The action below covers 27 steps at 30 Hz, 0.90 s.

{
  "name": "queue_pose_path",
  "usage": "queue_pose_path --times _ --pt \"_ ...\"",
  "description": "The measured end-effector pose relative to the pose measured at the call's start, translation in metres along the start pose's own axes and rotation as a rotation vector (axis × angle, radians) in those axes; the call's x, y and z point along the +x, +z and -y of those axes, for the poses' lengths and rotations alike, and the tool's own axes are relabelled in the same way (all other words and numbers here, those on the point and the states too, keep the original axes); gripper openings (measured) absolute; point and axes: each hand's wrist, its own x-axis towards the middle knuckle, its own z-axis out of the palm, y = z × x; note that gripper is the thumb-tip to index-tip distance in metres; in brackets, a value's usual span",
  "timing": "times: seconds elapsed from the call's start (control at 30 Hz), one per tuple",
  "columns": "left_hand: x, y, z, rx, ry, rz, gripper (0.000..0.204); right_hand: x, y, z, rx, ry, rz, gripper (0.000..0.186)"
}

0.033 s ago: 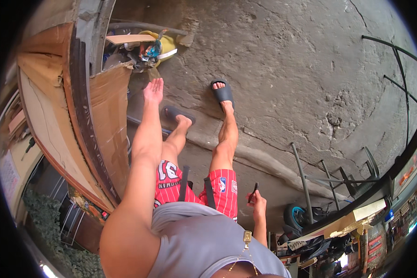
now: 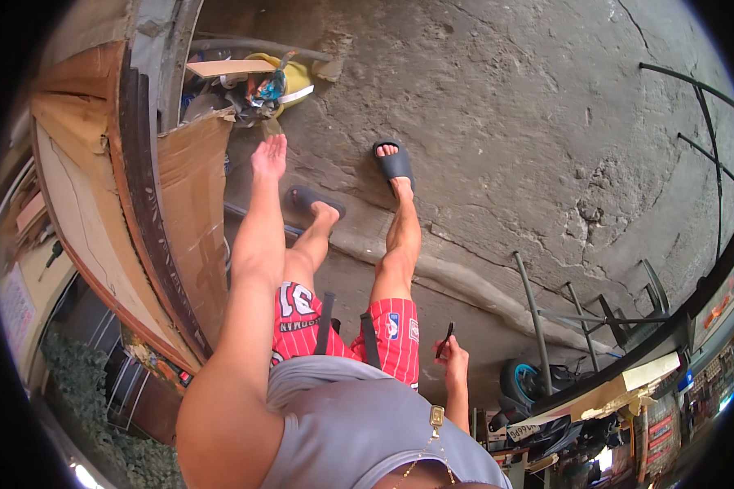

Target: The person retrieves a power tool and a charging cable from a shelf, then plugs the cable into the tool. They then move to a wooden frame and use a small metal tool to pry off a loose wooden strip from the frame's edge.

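Observation:
My left hand [image 2: 268, 155] is stretched out with fingers extended and nothing in it, just below a yellow container [image 2: 295, 81] heaped with scrap and beside an upright brown cardboard sheet [image 2: 189, 196]. My right hand [image 2: 453, 350] grips a small, slim black object [image 2: 444, 341] beside the right leg of my red striped shorts [image 2: 391, 359]; what exactly the object is, I cannot tell. Both my feet, in dark slides [image 2: 392, 159], are below me on cracked grey concrete [image 2: 514, 98].
Wooden boards [image 2: 98, 204] lean at the left. A low raised concrete strip [image 2: 465, 285] crosses the floor. Dark metal frames [image 2: 714, 147] stand on the right, with a wheel with a blue rim [image 2: 524, 379] and cluttered items [image 2: 661, 432] at the lower right.

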Motion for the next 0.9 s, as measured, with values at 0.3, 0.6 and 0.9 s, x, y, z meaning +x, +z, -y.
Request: queue_pose_path --times 0.3,0.6,0.9 --pt "0.037 0.033 -0.054 0.010 0.313 0.390 0.063 -0.004 0.000 -0.006 0.027 0.002 0.012 0.039" --pt "-0.094 -0.062 0.071 0.357 -0.152 0.101 0.063 -0.008 0.002 -0.009 -0.007 -0.112 0.050 0.041" --pt "-0.263 -0.060 0.116 1.063 -0.029 0.632 0.040 -0.018 0.011 0.042 -0.163 -0.263 0.094 0.046"
